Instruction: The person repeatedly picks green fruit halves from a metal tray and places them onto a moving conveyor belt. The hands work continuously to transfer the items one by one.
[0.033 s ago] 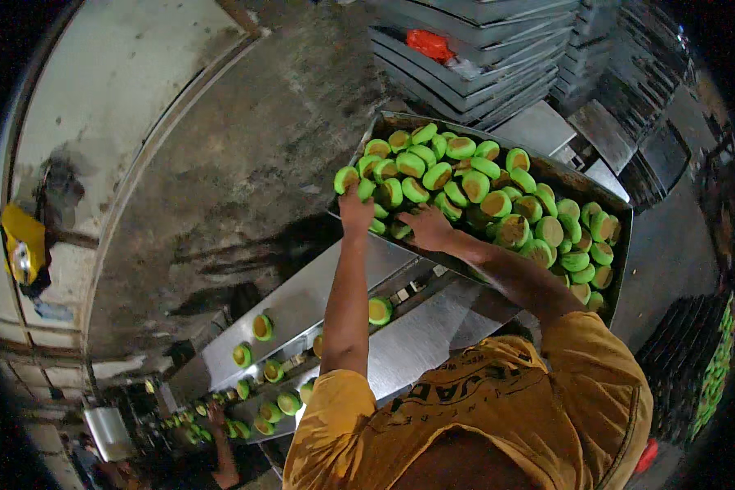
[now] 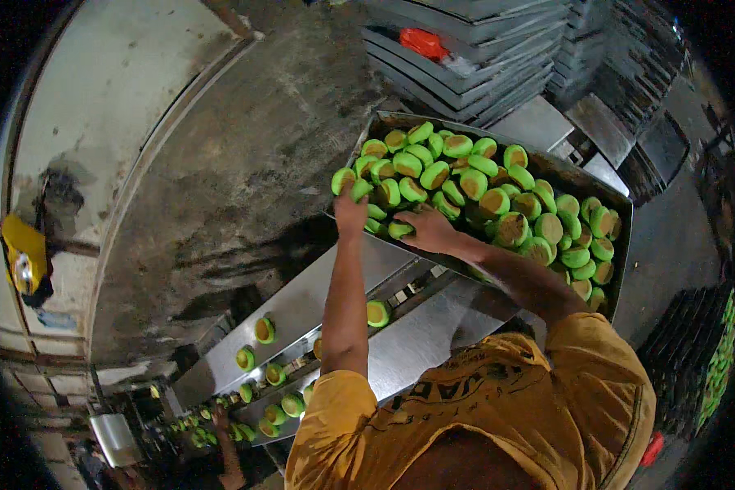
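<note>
At your far left, a yellow object (image 2: 24, 255) hangs beside the pale wall (image 2: 139, 65). Below it sits a shiny metal box (image 2: 113, 438), and near that another person's hand (image 2: 220, 420) is by the metal counter (image 2: 433, 322). Smooth steel panels flank a narrow channel there, with loose buns (image 2: 265, 330) along it; your left forearm crosses above and hides part of them.

Your left hand (image 2: 352, 208) is at the tray's left corner, fingertips against a green bun (image 2: 360, 190); you cannot tell whether they grip it. Your right hand (image 2: 425, 229) has its fingers bent around another green bun (image 2: 399, 229), by the near edge. The metal tray (image 2: 576, 181), dark and worn, carries heaped round buns, soft-looking, green-sided with flat brown faces. Beyond it, grey stacked trays (image 2: 490, 82) hold crumpled red plastic (image 2: 424, 43); at far right stands a dark stack (image 2: 682, 359) with green pieces along one side.
</note>
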The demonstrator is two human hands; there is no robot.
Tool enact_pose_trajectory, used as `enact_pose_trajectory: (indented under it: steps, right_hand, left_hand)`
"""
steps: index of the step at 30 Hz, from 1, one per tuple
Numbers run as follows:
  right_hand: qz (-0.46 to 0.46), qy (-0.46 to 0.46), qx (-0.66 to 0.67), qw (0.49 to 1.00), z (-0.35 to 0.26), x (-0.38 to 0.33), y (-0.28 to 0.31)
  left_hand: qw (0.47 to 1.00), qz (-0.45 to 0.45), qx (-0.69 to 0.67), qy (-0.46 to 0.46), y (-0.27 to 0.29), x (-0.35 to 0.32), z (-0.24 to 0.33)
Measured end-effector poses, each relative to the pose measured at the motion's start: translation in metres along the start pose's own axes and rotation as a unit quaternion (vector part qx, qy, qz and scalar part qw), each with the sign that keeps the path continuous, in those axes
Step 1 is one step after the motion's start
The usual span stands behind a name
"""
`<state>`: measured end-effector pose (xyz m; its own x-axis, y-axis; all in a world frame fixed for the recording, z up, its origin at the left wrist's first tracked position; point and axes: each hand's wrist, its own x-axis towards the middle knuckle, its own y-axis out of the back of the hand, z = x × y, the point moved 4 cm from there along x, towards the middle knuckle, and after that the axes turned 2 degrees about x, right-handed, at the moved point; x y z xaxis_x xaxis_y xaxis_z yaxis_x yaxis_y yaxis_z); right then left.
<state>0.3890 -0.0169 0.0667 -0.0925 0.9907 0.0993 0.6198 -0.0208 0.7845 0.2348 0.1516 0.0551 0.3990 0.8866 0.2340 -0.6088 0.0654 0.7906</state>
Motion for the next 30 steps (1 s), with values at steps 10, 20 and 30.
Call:
enact_pose_trajectory:
  steps: [10, 20, 30]
  right_hand:
    - [-0.169, 0.074, -0.046, 0.982, -0.046, -0.194, -0.068]
    - [-0.002, -0.04, 0.084, 0.996, -0.058, -0.154, -0.043]
    - [0.097, 0.005, -0.128, 0.987, -0.07, -0.141, -0.005]
  left_hand:
    - [0.847, 0.03, -0.455, 0.273, 0.054, -0.177, 0.014]
    - [0.984, -0.008, 0.135, 0.118, -0.015, -0.28, 0.001]
    - [0.998, 0.04, 0.005, 0.046, 0.058, -0.202, 0.056]
